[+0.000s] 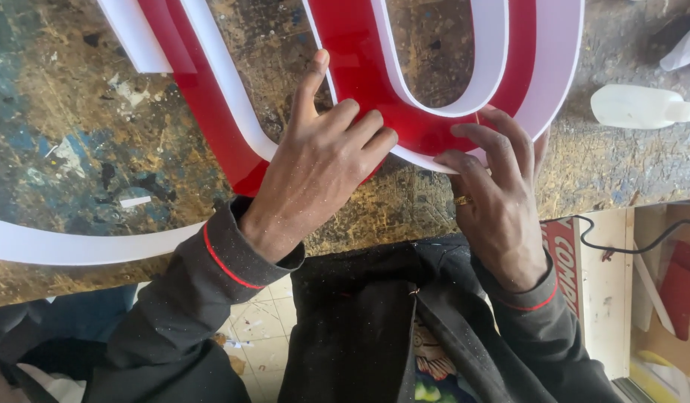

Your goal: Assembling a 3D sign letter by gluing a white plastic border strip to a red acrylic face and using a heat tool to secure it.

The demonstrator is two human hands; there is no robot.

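At the bottom of the frame, nearest the camera, is the person's dark jacket (375,328), its sleeves edged with a thin red stripe at the cuffs. Pale floor tiles (255,325) show between the left sleeve and the body.

Above that, both hands lie on the near edge of the bench (76,149), a worn top blotched with gold, blue and brown stains. The left hand (319,168), centre frame, rests palm down with fingers half curled, knuckles raised, thumb stretched up along the inner white wall of the red letter (360,67); its fingertips press on the red face near the bottom of the curve. It grips nothing. The right hand (494,190), just right of it, wears a gold ring (463,200) and bends its fingers over the letter's lower outer edge, fingertips on the white rim (434,160); whether it pinches the rim or only presses it I cannot tell.

The letter is a large U-shaped piece, glossy red with upright white side strips, filling the upper centre of the frame and running off the top. A second red and white piece (203,97) slants across the upper left. A long white strip (69,242) curves along the left edge of the bench.

Farther off, at upper right, a white plastic bottle (636,106) lies on its side. At lower right, a black cable (636,242) crosses a pale board.
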